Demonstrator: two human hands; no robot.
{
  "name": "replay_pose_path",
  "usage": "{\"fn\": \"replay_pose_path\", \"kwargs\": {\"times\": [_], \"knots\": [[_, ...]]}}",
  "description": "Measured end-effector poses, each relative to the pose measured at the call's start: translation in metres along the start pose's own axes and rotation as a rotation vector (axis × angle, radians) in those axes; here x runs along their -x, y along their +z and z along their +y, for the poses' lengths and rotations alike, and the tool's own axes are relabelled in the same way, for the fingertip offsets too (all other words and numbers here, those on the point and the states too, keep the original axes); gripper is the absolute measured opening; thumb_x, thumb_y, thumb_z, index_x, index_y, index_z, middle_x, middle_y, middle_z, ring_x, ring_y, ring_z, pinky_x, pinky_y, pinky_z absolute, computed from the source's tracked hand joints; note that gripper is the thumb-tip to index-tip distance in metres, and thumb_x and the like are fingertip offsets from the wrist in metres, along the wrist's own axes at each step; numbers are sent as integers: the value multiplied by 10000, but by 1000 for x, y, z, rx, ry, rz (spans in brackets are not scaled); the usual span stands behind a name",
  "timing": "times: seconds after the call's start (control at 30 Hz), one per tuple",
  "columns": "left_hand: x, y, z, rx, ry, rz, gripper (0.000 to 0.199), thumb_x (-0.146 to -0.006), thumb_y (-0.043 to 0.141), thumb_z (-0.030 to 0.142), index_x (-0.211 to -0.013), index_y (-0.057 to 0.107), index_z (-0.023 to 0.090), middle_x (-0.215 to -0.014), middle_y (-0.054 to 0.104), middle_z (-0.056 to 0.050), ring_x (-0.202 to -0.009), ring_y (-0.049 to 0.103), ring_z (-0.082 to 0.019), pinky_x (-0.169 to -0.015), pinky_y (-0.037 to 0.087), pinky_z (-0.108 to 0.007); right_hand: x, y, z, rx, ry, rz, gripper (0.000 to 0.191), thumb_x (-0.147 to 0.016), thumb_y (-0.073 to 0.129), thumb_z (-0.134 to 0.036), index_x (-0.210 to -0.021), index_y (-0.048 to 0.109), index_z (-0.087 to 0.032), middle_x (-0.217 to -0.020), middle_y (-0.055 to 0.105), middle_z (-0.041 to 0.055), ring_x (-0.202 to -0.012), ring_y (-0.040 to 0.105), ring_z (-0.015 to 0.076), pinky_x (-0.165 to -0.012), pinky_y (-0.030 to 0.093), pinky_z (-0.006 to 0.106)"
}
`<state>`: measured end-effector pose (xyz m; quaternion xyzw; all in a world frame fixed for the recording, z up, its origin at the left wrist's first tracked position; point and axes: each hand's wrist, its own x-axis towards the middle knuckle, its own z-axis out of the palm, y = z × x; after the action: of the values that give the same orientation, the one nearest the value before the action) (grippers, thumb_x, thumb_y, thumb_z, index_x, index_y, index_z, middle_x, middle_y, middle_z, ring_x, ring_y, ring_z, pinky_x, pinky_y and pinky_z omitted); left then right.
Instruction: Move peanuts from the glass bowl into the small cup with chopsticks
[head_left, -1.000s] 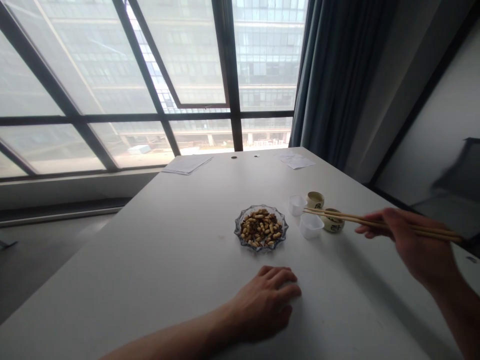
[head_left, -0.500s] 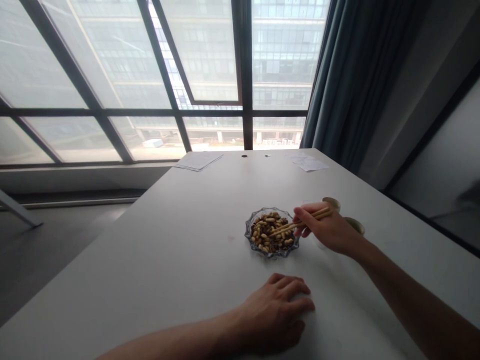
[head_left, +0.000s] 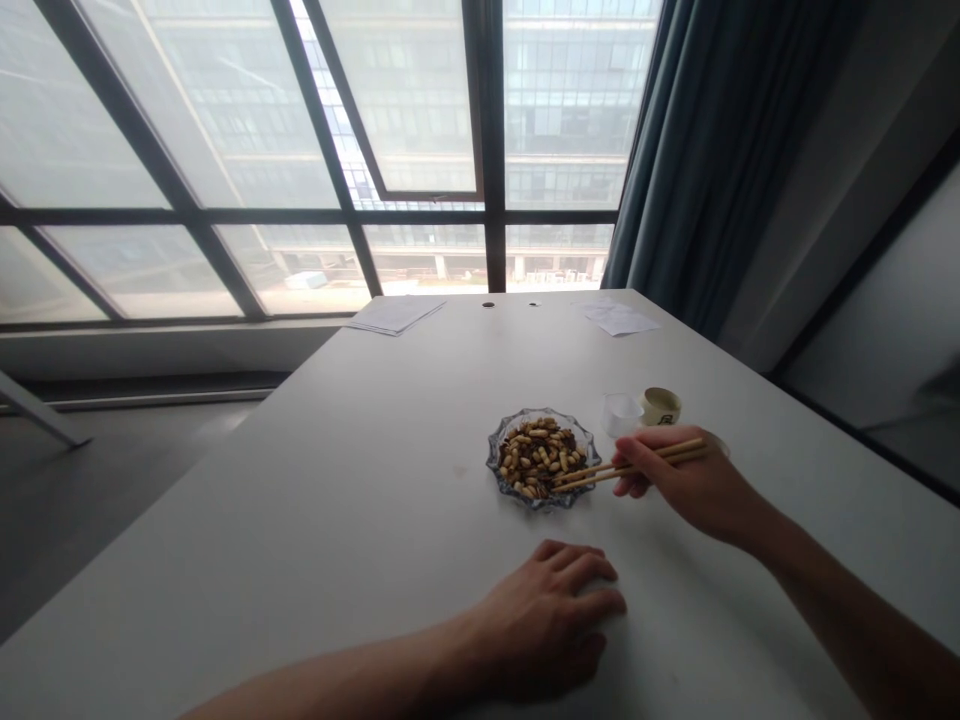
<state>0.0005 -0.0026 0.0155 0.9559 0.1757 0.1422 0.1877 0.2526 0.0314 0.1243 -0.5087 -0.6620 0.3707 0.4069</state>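
Count recorded: one left hand (head_left: 555, 610), one right hand (head_left: 686, 485), two chopsticks (head_left: 679, 450), one glass bowl (head_left: 494, 462), peanuts (head_left: 538, 450) too heaped to tally, one clear plastic container (head_left: 621, 414), one ceramic cup (head_left: 661, 405) plus one mostly hidden rim (head_left: 721, 444), two groups of paper (head_left: 397, 315), one bench (head_left: 337, 520), one curtain (head_left: 690, 150)

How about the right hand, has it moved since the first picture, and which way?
Yes. Against the glass bowl, the right hand has moved left, bringing its chopsticks to the bowl.
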Motion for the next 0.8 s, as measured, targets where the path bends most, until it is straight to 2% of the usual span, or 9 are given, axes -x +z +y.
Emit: {"fn": "replay_pose_path", "kwargs": {"times": [0.13, 0.3, 0.5, 0.63, 0.73, 0.8], "knots": [[0, 0, -1, -3, -5, -2, 344, -1074, 699, 293, -1413, 648, 262, -1514, 686, -99, -1464, 634, -319, -1277, 434, -460, -2, 9, 2, -52, 2, -21, 618, -947, 789, -777, -837, 833, -171, -753, 858, 107, -691, 856, 255, -622, 685, 295], [0, 2, -2, -11, -3, -1, 341, -1086, 694, 306, -1421, 642, 266, -1520, 682, -96, -1468, 632, -314, -1281, 432, -459, -1, 14, 8, -110, 27, 54, 617, -896, 837, -783, -879, 864, -167, -836, 884, 131, -704, 873, 284, -621, 718, 326], [0, 2, -3, -13, 2, 3, 368, -1071, 713, 296, -1431, 642, 265, -1528, 676, -89, -1477, 626, -314, -1289, 437, -461, -1, 14, 5, -114, 12, 159, 653, -848, 847, -828, -788, 856, -178, -726, 853, 122, -621, 857, 299, -574, 732, 344], [0, 2, -2, -3, 9, 14, 336, -1090, 687, 303, -1421, 641, 266, -1511, 689, -98, -1464, 639, -314, -1281, 439, -458, 11, -4, -12, -117, -24, 345, 606, -879, 843, -798, -822, 876, -196, -701, 846, 114, -592, 849, 292, -565, 739, 356], [1, 2, -3, 7, 4, 13, 325, -1099, 672, 310, -1420, 640, 275, -1514, 692, -101, -1473, 636, -313, -1276, 437, -458, 27, -29, -20, -80, -58, 563, 555, -907, 862, -734, -867, 890, -181, -724, 852, 125, -600, 849, 283, -602, 746, 350], [1, 3, -3, 5, 5, 11, 322, -1102, 668, 311, -1420, 640, 273, -1524, 687, -102, -1485, 627, -311, -1277, 433, -456, 38, -51, -15, -31, -89, 710, 544, -894, 884, -714, -875, 895, -170, -755, 858, 144, -612, 852, 297, -607, 742, 353]]}}
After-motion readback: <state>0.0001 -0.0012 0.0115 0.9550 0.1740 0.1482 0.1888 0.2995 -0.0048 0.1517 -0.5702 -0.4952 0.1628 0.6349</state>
